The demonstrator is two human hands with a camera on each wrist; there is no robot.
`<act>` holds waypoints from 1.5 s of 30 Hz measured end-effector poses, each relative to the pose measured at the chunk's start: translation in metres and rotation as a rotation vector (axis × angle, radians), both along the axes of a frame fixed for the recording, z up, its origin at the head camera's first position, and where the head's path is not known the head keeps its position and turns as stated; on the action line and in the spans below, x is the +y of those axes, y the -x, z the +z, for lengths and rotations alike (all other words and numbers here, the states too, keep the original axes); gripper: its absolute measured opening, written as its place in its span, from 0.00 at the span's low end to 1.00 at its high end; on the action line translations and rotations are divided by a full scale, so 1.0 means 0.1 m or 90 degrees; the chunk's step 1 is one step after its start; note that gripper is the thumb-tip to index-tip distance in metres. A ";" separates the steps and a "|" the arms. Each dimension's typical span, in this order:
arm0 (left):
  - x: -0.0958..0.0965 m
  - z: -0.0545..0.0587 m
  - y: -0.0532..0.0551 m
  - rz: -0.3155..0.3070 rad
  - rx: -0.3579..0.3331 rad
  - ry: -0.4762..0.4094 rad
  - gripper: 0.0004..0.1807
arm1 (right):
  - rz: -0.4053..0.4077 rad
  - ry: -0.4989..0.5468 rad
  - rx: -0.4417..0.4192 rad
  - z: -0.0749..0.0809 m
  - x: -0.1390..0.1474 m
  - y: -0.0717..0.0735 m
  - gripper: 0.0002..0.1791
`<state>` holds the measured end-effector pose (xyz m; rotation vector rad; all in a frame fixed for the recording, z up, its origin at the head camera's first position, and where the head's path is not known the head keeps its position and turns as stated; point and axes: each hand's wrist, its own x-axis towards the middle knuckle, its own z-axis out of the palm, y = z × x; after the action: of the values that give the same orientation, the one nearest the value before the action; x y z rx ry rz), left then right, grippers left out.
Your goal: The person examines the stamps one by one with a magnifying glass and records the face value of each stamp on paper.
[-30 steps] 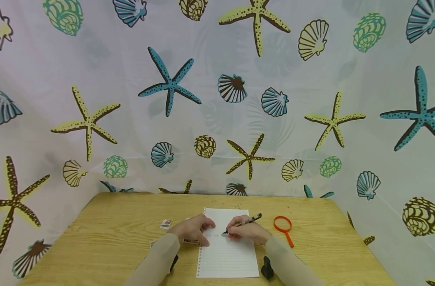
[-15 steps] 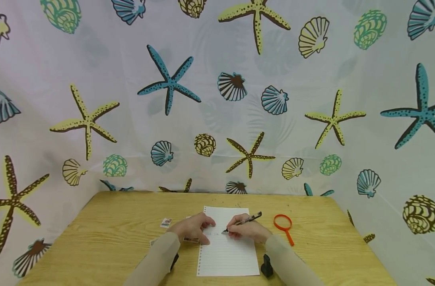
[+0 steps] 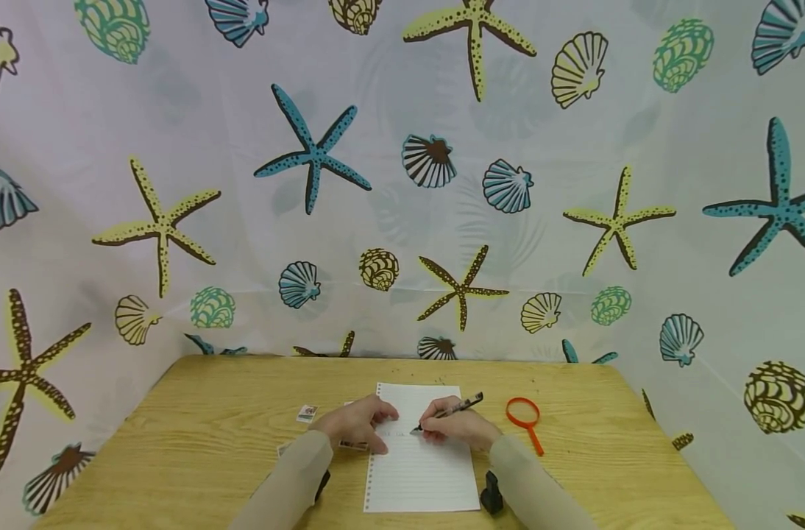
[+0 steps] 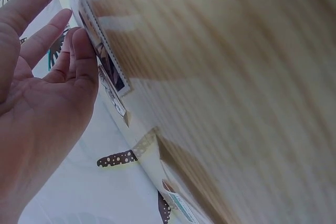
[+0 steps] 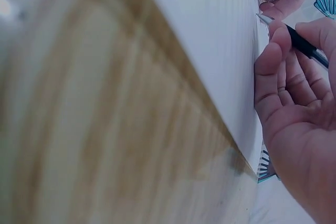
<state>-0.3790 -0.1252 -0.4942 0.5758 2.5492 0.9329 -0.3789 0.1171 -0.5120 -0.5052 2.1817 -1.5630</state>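
Note:
A ruled loose-leaf sheet [image 3: 422, 482] with punched holes down its left side lies on the table. My right hand [image 3: 460, 427] pinches a pen [image 3: 467, 403], its tip at the paper beside a short line of faint writing. In the right wrist view the pen's dark barrel [image 5: 302, 41] and silver tip show between thumb and fingers. My left hand [image 3: 351, 425] rests at the sheet's left edge, fingers loosely bent, holding nothing. Close under it lie postage stamps, one [image 3: 354, 445] partly covered; the left wrist view shows a stamp [image 4: 107, 51] with a perforated edge by the fingers.
A red magnifying glass [image 3: 536, 440] lies right of the sheet. Another stamp [image 3: 307, 414] lies left of my left hand, and one more [image 3: 283, 448] is partly hidden by the sleeve. Behind the wooden table [image 3: 197, 434] hangs a cloth [image 3: 389, 221] printed with starfish and shells.
Both hands stay almost in place; the pen tip remains at the same written line. The head view has shifted very slightly.

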 end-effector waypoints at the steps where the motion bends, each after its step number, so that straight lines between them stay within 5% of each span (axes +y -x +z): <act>1: 0.00 0.00 0.00 -0.002 0.001 0.000 0.29 | 0.003 0.002 -0.001 0.00 0.00 0.00 0.10; 45: 0.00 -0.05 0.06 -0.003 -0.010 0.007 0.29 | 0.000 0.006 0.001 -0.03 0.09 0.02 0.09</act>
<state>-0.3849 -0.1256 -0.4990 0.5684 2.5373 0.9176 -0.3812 0.1257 -0.5147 -0.5092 2.1769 -1.5746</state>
